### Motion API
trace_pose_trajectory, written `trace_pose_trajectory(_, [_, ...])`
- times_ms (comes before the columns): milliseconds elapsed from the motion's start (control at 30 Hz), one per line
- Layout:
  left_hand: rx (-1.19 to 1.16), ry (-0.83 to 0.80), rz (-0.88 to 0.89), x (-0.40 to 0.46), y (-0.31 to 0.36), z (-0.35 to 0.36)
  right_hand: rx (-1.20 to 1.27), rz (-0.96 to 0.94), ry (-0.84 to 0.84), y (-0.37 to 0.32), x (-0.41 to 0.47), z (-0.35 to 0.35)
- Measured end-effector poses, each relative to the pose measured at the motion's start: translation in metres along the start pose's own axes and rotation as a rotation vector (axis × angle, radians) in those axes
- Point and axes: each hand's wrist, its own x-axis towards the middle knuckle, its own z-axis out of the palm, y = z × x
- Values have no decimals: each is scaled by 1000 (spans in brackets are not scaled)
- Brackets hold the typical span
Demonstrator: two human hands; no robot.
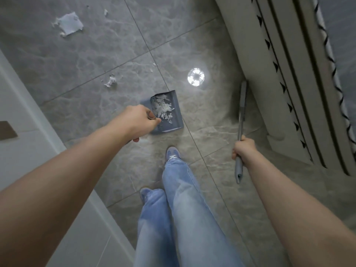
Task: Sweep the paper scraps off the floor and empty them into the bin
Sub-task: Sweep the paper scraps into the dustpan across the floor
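My left hand [137, 122] is closed on the handle of a blue-grey dustpan [176, 120], which carries a pile of white paper scraps [163, 108]. My right hand [243, 149] grips the grey broom handle [241, 110]; the broom's head points away toward the rug's edge. Loose on the grey tile floor lie a large torn paper sheet [69, 24] at the far left, a crumpled scrap [111, 81] near the dustpan, and small bits [105, 12] farther off. No bin is in view.
A beige rug with black triangle trim [285, 70] fills the right side. A white cabinet or wall panel [23, 116] runs along the left. A ceiling light's reflection [196, 77] glares on the floor. My legs in jeans and blue shoes [173, 154] stand below.
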Motion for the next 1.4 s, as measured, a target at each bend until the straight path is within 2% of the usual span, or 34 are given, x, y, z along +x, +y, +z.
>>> trace_pose_trajectory(167, [49, 5, 6, 10, 36, 7, -66, 14, -253, 12, -40, 57])
trace_pose_trajectory(300, [34, 14, 2, 12, 47, 13, 74, -20, -386, 29, -75, 32])
trace_pose_trajectory(367, [23, 12, -7, 11, 50, 12, 82, -36, -365, 26, -73, 6])
trace_pose_trajectory(533, [23, 17, -6, 10, 55, 12, -84, -83, -64, -15, -13, -36])
trace_pose_trajectory(600, [34, 24, -7, 10, 55, 12, -96, -70, -6, -37, 12, -35])
trace_pose_trajectory(700, [48, 25, -21, 10, 55, 11, -94, -34, -37, -49, 16, 3])
trace_pose_trajectory(833, [60, 31, -29, 10, 51, 10, -226, -82, -273, -11, -39, 68])
trace_pose_trajectory(900, [70, 36, -22, 11, 48, 10, -110, -80, -355, 11, -63, 74])
trace_pose_trajectory(1000, [70, 47, -6, 10, 37, 9, 14, -97, -329, 27, -84, 64])
trace_pose_trajectory(1167, [18, 77, -21, -4, 6, 14, -152, -132, -117, 11, -59, 62])
trace_pose_trajectory(1233, [-46, 102, -29, -9, -10, 19, -130, -101, -190, 8, -53, 69])
trace_pose_trajectory(1333, [-136, 134, -50, -21, -43, 24, -176, -160, -286, 27, -72, 82])
trace_pose_trajectory(1400, [-142, 146, -63, -36, -67, 29, -83, -161, -315, 52, -87, 85])
